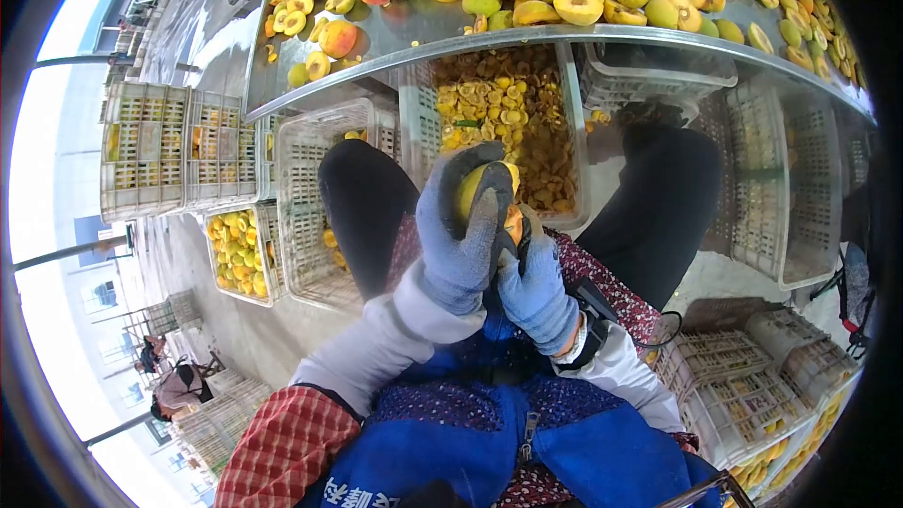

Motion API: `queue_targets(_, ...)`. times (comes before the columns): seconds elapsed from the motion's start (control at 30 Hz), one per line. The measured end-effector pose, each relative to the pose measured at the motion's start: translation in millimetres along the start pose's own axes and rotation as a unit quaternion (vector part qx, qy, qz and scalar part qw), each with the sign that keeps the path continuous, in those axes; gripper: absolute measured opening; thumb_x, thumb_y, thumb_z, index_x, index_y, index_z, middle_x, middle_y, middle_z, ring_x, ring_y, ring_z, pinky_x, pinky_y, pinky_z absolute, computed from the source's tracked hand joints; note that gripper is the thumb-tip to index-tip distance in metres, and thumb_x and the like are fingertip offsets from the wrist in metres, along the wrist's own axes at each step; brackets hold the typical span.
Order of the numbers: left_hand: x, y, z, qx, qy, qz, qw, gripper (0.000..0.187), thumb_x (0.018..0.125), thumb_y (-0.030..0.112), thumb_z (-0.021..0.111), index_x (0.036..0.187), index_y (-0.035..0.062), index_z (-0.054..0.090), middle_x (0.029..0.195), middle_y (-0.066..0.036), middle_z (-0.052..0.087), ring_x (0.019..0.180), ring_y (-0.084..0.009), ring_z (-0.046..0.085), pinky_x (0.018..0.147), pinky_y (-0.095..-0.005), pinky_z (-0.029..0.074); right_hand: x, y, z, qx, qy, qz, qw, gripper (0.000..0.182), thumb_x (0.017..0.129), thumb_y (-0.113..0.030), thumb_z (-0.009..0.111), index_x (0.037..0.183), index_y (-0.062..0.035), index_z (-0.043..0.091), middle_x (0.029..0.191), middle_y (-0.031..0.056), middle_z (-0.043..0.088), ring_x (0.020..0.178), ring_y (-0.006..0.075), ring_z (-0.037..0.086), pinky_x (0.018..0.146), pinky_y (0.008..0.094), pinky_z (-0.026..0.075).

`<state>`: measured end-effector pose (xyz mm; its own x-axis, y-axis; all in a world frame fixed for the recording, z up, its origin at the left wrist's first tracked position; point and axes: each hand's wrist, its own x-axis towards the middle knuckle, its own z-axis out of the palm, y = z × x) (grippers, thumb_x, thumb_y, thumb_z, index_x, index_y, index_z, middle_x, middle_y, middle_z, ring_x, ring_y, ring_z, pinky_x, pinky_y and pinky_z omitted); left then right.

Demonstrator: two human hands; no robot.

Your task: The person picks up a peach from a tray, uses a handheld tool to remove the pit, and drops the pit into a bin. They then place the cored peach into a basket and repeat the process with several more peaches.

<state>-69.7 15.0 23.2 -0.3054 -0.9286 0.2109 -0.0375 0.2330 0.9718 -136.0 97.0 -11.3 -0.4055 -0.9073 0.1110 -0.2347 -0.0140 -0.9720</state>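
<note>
My left hand [454,245], in a blue-grey glove with dark fingers, is wrapped round a yellow-green peach [468,192] above my lap. Pressed close against it, my right hand [538,292], gloved the same way, has its fingers closed at an orange piece of peach [514,224]. Whether the two pieces are joined is hidden by the fingers. Just beyond the hands, a crate [576,132] between my knees contains yellow peach halves and brown scraps.
A metal table [376,45] with many whole and halved peaches spans the top. Plastic crates stand left [315,132] and right [800,188] of my legs. Stacked crates [141,146] and a crate of yellow fruit [240,249] are further left. Another person [181,388] is at lower left.
</note>
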Motion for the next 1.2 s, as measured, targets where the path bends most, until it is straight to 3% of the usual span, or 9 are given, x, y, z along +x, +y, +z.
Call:
queue_targets(0.4,19,-1,-5,-0.034,-0.126,-0.146,0.981,0.020,0.082,0.006,0.057,0.098,-0.0052,0.056,0.089,-0.008,0.061,0.083,-0.0107,0.056,0.075,-0.0233,0.045,-15,22,2,0.124,-0.062,0.113,0.984,0.044,0.084,-0.015,0.056,0.119,0.0081,0.042,0.101,0.0221,0.056,0.089,0.0326,0.057,0.077,0.0397,0.045)
queue_targets(0.47,26,1,-7,0.000,-0.151,-0.154,0.977,0.018,0.082,0.006,0.057,0.097,-0.0043,0.058,0.088,-0.008,0.061,0.082,-0.0097,0.056,0.075,-0.0228,0.045,-25,43,16,0.186,-0.018,0.087,0.978,0.021,0.092,-0.019,0.044,0.104,-0.0028,0.048,0.082,0.0092,0.052,0.070,0.0181,0.053,0.060,0.0276,0.045)
queue_targets(0.53,34,-1,-9,0.026,-0.245,-0.186,0.951,0.022,0.084,0.009,0.052,0.100,-0.0055,0.057,0.099,-0.011,0.061,0.088,-0.0141,0.057,0.080,-0.0242,0.044,-13,24,-4,0.368,-0.191,0.262,0.871,0.028,0.093,-0.036,0.044,0.089,-0.0094,0.050,0.062,0.0030,0.047,0.044,0.0132,0.044,0.038,0.0247,0.037)
queue_targets(0.57,36,-3,-8,0.025,-0.244,-0.186,0.952,0.022,0.084,0.009,0.052,0.100,-0.0055,0.057,0.099,-0.011,0.061,0.088,-0.0141,0.057,0.080,-0.0242,0.044,-8,11,-9,0.367,-0.193,0.262,0.872,0.028,0.093,-0.036,0.044,0.089,-0.0094,0.050,0.062,0.0030,0.047,0.044,0.0132,0.044,0.038,0.0247,0.037)
queue_targets(0.63,39,-11,-5,-0.029,-0.258,-0.169,0.951,0.017,0.083,0.006,0.058,0.097,-0.0032,0.058,0.086,-0.007,0.062,0.080,-0.0102,0.056,0.073,-0.0226,0.046,0,-12,-12,0.536,-0.106,0.474,0.691,0.039,0.089,-0.051,0.040,0.082,-0.0132,0.049,0.052,-0.0012,0.040,0.033,0.0094,0.032,0.028,0.0231,0.025)
queue_targets(0.73,33,-20,-2,-0.132,-0.245,-0.178,0.944,0.019,0.084,0.008,0.057,0.099,-0.0029,0.059,0.088,-0.007,0.062,0.079,-0.0104,0.057,0.072,-0.0227,0.046,-1,-8,-16,0.674,-0.207,0.437,0.558,0.043,0.088,-0.055,0.038,0.084,-0.0138,0.050,0.053,-0.0017,0.038,0.035,0.0086,0.031,0.029,0.0216,0.026)
queue_targets(0.9,25,-26,-1,-0.179,-0.169,-0.191,0.950,0.026,0.089,0.021,0.053,0.098,-0.0022,0.059,0.089,-0.007,0.062,0.078,-0.0132,0.059,0.071,-0.0247,0.047,-1,7,-8,0.716,-0.248,0.375,0.534,0.045,0.088,-0.056,0.036,0.084,-0.0131,0.050,0.053,-0.0027,0.036,0.037,0.0071,0.032,0.030,0.0196,0.026)
queue_targets(1.13,15,-21,-17,-0.316,-0.062,-0.357,0.877,0.032,0.092,0.030,0.045,0.095,0.0015,0.059,0.083,-0.005,0.061,0.075,-0.0129,0.059,0.066,-0.0253,0.049,10,16,-9,0.860,-0.336,0.233,0.306,0.046,0.090,-0.054,0.034,0.081,-0.0092,0.039,0.053,-0.0041,0.037,0.038,0.0060,0.035,0.030,0.0214,0.033)
queue_targets(1.2,15,-26,-28,-0.277,-0.015,-0.337,0.900,0.039,0.093,0.037,0.041,0.096,0.0026,0.058,0.081,-0.005,0.060,0.073,-0.0128,0.060,0.064,-0.0248,0.049,16,21,-13,0.855,-0.258,0.266,0.364,0.045,0.091,-0.052,0.032,0.087,-0.0086,0.043,0.056,-0.0035,0.038,0.041,0.0050,0.038,0.032,0.0211,0.034)
